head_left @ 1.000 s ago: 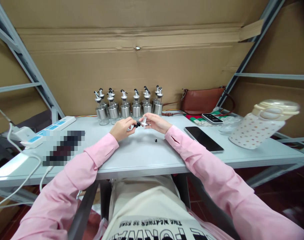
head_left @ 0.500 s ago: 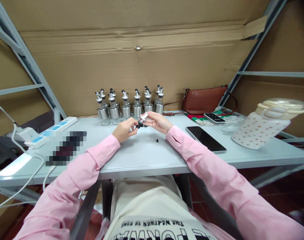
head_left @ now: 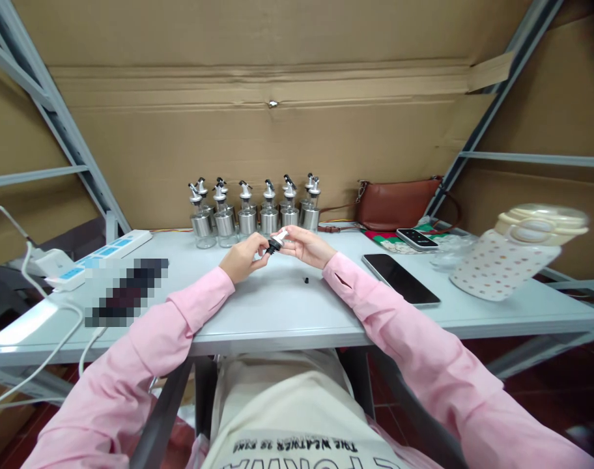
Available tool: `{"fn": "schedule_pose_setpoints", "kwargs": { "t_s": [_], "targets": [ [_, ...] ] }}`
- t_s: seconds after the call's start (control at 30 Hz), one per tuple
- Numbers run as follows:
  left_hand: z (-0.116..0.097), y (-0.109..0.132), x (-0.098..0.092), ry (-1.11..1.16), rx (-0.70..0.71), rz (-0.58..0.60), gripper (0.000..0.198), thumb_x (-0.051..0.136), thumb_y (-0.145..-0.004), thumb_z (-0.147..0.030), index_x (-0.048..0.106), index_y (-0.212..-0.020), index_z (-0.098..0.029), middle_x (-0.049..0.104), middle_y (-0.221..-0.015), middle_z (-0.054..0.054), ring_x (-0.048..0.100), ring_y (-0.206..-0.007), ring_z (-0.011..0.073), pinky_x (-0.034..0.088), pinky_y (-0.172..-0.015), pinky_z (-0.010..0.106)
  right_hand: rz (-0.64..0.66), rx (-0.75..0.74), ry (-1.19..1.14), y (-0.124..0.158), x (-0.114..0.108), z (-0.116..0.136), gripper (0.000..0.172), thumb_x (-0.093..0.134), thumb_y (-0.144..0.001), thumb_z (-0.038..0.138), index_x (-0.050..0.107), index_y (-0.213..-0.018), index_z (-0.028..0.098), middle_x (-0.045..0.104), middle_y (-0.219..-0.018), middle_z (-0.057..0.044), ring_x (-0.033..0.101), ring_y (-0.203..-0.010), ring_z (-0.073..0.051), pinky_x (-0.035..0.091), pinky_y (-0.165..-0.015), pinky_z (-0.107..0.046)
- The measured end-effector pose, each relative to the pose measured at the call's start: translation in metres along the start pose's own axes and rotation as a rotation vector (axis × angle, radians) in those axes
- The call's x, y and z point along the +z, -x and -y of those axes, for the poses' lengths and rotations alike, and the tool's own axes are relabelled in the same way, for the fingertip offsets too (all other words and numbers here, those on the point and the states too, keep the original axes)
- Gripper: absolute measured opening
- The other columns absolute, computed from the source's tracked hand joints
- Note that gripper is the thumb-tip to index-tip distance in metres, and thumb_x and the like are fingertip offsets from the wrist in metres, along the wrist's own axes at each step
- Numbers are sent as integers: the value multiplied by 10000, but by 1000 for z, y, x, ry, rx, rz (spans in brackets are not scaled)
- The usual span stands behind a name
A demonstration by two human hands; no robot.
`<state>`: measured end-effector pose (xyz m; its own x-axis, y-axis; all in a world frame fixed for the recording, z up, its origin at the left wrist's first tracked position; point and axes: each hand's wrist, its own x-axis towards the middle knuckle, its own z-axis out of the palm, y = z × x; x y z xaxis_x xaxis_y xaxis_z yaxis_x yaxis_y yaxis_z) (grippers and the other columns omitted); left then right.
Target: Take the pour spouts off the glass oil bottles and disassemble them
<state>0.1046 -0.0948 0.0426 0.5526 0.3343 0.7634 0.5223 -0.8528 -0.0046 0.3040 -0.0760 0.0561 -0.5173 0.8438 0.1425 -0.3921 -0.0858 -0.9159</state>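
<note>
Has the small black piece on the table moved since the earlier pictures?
No. Judged against the phone to its right and the table's front edge, the black piece has kept its place.

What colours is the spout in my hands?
White and black; the spout shows best in the head view.

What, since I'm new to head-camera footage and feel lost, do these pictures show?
There is no machine: these are a person's bare hands, seen from a camera worn on the head, looking forward and down. The left hand and right hand hold a small black and white piece above the table. A tiny black part lies nearer the person. Behind stand glass and metal bottles with spouts. To the right are a dark phone, a brown bag and a dotted container; to the left, a power strip.
</note>
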Motion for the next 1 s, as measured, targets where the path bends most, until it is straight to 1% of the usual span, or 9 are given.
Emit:
{"fn": "schedule_pose_setpoints", "kwargs": {
  "t_s": [0.1, 0.17, 0.27, 0.33, 0.37, 0.53, 0.73, 0.87, 1.0],
  "targets": [
    [1, 1, 2, -13, 15, 5, 66, 453, -814, -190, 437, -875, -171, 482, -750, -10, 503, -642, 78, 435, -615, 192, 17, 12, 1, 1, 0, 1, 89, 560, -818, 254, 587, -833, 171, 686, -967, -61, 655, -864, -134, 515, -813, -278],
    [2, 3, 4, -16, 26, -12, 109, 463, -807, -186, 428, -909, -172, 493, -804, 7, 511, -659, 80, 444, -611, 197, 30, 13, 3, 1, 0, 1, 88, 549, -824, 244, 591, -838, 168, 683, -967, -58, 654, -857, -130, 514, -807, -269],
    [5, 4, 6, -32, 48, -9, 344, 516, -754, -181, 394, -1075, -171, 491, -1021, 71, 548, -744, 94, 476, -638, 218, 66, 33, 15, 2, 1, 0, 87, 557, -820, 244, 597, -842, 170, 684, -928, -47, 655, -836, -123, 511, -805, -265],
    [6, 4, 6, -78, 82, 43, 504, 531, -720, -166, 349, -1190, -181, 468, -1119, 96, 571, -829, 121, 494, -686, 238, 89, 49, 19, 2, 2, -1, 81, 578, -809, 245, 598, -844, 175, 682, -874, -30, 656, -810, -115, 510, -804, -263],
    [5, 3, 5, -112, 104, 70, 540, 525, -716, -157, 339, -1222, -187, 472, -1132, 97, 578, -861, 135, 496, -701, 244, 96, 54, 21, 2, 2, -2, 80, 589, -802, 244, 599, -845, 177, 679, -850, -21, 656, -797, -111, 511, -799, -260],
    [4, 2, 3, -200, 197, 93, 474, 470, -742, -140, 391, -1208, -180, 523, -1100, 97, 601, -860, 156, 500, -703, 244, 113, 68, 42, 1, -1, -4, 108, 608, -789, 259, 597, -846, 168, 673, -832, -20, 658, -758, -107, 523, -758, -242],
    [4, 2, 5, -183, 169, 136, 465, 470, -719, -128, 404, -1177, -176, 525, -1101, 97, 605, -841, 154, 503, -707, 253, 137, 74, 51, 1, -1, -4, 117, 598, -797, 265, 591, -854, 164, 675, -840, -28, 660, -755, -110, 527, -752, -242],
    [3, 3, 7, -197, 165, 140, 499, 477, -698, -120, 384, -1184, -179, 509, -1127, 99, 604, -881, 173, 502, -750, 282, 135, 80, 58, 2, -1, -4, 118, 595, -801, 265, 593, -856, 161, 678, -832, -32, 657, -743, -103, 528, -730, -227],
    [2, 3, 7, -197, 173, 137, 481, 471, -709, -117, 384, -1179, -175, 516, -1123, 103, 607, -876, 181, 502, -744, 289, 134, 86, 63, 1, -1, -4, 123, 590, -804, 269, 596, -864, 161, 681, -831, -36, 657, -734, -102, 529, -709, -217]
  ]
}}
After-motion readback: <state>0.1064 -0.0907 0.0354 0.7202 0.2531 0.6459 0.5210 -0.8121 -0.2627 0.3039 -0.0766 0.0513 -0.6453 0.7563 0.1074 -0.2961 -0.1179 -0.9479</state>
